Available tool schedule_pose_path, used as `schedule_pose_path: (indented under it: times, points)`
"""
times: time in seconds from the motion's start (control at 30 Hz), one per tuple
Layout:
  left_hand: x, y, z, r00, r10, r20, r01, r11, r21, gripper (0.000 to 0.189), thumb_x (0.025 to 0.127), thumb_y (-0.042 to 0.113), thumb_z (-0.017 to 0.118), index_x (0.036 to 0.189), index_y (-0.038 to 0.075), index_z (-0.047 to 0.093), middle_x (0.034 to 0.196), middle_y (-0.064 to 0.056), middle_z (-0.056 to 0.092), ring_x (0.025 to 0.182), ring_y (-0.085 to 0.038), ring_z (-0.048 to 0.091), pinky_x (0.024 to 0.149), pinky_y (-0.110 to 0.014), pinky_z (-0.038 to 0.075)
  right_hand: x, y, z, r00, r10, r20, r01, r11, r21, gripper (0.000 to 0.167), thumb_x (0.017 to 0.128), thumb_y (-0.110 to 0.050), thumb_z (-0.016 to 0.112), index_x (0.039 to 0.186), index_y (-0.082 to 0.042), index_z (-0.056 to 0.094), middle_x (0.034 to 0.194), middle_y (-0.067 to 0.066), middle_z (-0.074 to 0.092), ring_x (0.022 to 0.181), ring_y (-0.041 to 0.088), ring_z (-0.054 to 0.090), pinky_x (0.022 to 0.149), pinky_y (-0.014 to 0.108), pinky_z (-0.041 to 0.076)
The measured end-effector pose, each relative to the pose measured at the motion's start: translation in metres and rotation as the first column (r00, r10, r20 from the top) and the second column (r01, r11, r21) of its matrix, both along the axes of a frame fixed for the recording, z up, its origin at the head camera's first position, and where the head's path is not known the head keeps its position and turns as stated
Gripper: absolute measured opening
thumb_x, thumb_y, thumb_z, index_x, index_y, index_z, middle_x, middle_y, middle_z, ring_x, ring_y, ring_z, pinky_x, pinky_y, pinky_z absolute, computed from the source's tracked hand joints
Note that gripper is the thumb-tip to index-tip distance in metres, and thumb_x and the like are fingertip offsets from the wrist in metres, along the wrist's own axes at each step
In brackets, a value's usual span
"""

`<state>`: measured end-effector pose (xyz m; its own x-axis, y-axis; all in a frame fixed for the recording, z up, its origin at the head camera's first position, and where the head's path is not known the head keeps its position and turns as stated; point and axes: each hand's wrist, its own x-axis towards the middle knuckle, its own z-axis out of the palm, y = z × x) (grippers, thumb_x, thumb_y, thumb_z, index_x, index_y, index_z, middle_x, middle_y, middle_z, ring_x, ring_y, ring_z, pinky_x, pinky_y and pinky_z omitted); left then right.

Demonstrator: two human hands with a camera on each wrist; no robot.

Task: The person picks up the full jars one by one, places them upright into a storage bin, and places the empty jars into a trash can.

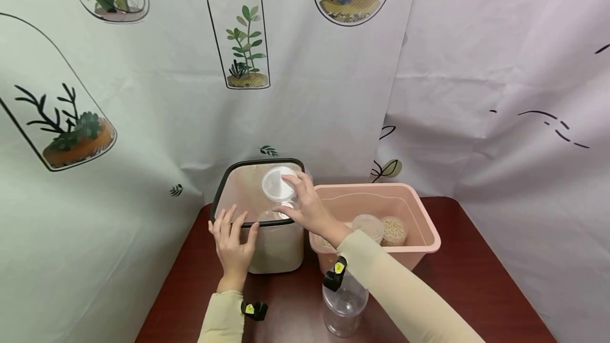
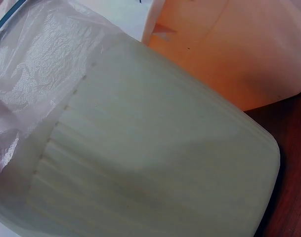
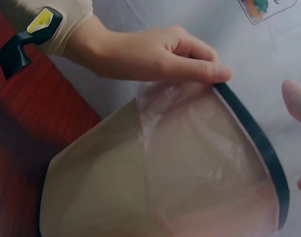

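A pale bin point(image 1: 276, 250) with a dark rim stands on the table, lined with a thin clear plastic bag point(image 2: 46, 54). Across its near rim lies my left hand point(image 1: 233, 240), fingers loosely extended and touching the edge. Over the bin's right side is my right hand point(image 1: 307, 208), thumb and fingers spread apart. Just beyond its fingertips, a round clear container with a whitish lid point(image 1: 275, 185) shows inside the bin's opening; I cannot tell whether they touch. More clear plastic point(image 1: 269, 217) is partly visible lower inside.
Right of the bin stands a pink basket point(image 1: 424, 226) holding clear tubs, one with beige beads or beans point(image 1: 394, 231). A transparent jar point(image 1: 345, 306) stands in front of it, partly under my right forearm. A printed cloth point(image 1: 310, 94) hangs behind the dark red table point(image 1: 481, 279).
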<state>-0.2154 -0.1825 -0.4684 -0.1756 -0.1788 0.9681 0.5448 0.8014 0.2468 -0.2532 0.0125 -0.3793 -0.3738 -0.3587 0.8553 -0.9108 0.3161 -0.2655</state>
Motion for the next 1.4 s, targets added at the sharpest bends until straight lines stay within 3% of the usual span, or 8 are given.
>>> schedule_pose_path:
  times: [0.27, 0.53, 0.7, 0.8, 1.0, 1.4]
  points:
    - [-0.001, 0.002, -0.003, 1.000, -0.005, -0.018, 0.005, 1.000, 0.005, 0.044, 0.085, 0.044, 0.063, 0.095, 0.001, 0.070, 0.113, -0.020, 0.061, 0.110, -0.045, 0.046, 0.099, -0.066, 0.013, 0.002, 0.006, -0.012, 0.998, -0.058, 0.024, 0.054, 0.990, 0.127, 0.062, 0.071, -0.016, 0.082, 0.121, -0.001, 0.049, 0.122, 0.023, 0.044, 0.111, 0.031, 0.047, 0.090, 0.037, 0.044]
    - [-0.002, 0.004, -0.005, 1.000, -0.013, -0.017, 0.013, 1.000, -0.001, 0.045, 0.085, 0.044, 0.063, 0.095, 0.000, 0.070, 0.114, -0.020, 0.060, 0.111, -0.045, 0.046, 0.100, -0.066, 0.013, 0.009, 0.013, -0.009, 0.998, -0.064, 0.007, 0.062, 0.990, 0.130, 0.038, 0.078, -0.007, 0.074, 0.111, 0.000, 0.058, 0.124, 0.024, 0.045, 0.117, 0.035, 0.045, 0.092, 0.046, 0.041]
    - [-0.002, 0.005, -0.004, 1.000, -0.008, -0.007, 0.008, 1.000, 0.005, 0.045, 0.085, 0.045, 0.063, 0.096, 0.002, 0.070, 0.115, -0.019, 0.060, 0.110, -0.044, 0.046, 0.100, -0.066, 0.013, 0.020, 0.022, -0.007, 0.997, -0.081, 0.009, 0.079, 0.987, 0.142, 0.035, 0.080, -0.010, 0.071, 0.111, 0.000, 0.058, 0.124, 0.022, 0.046, 0.111, 0.033, 0.049, 0.081, 0.034, 0.047]
    - [-0.001, 0.004, -0.003, 1.000, -0.005, -0.001, 0.005, 1.000, 0.005, 0.044, 0.085, 0.045, 0.063, 0.095, 0.002, 0.070, 0.115, -0.019, 0.060, 0.110, -0.045, 0.046, 0.100, -0.066, 0.013, 0.026, 0.028, -0.008, 0.995, -0.100, 0.015, 0.096, 0.984, 0.148, 0.035, 0.081, -0.012, 0.071, 0.112, -0.002, 0.059, 0.125, 0.020, 0.047, 0.109, 0.031, 0.051, 0.080, 0.030, 0.047]
    - [0.000, 0.000, 0.000, 1.000, -0.002, -0.001, 0.002, 1.000, 0.007, 0.045, 0.086, 0.044, 0.063, 0.095, 0.001, 0.070, 0.115, -0.019, 0.061, 0.110, -0.045, 0.046, 0.099, -0.066, 0.013, 0.036, 0.036, -0.009, 0.993, -0.115, -0.008, 0.115, 0.984, 0.138, 0.039, 0.081, -0.015, 0.071, 0.116, -0.004, 0.057, 0.125, 0.019, 0.047, 0.114, 0.033, 0.048, 0.094, 0.039, 0.041]
    - [0.000, -0.001, 0.000, 1.000, -0.004, 0.008, 0.004, 1.000, 0.007, 0.046, 0.086, 0.044, 0.062, 0.096, 0.001, 0.070, 0.115, -0.019, 0.060, 0.111, -0.045, 0.046, 0.100, -0.066, 0.013, 0.051, 0.061, -0.023, 0.993, -0.116, 0.014, 0.115, 0.989, 0.098, 0.040, 0.082, -0.016, 0.070, 0.117, -0.003, 0.056, 0.122, 0.018, 0.050, 0.112, 0.031, 0.050, 0.091, 0.041, 0.042]
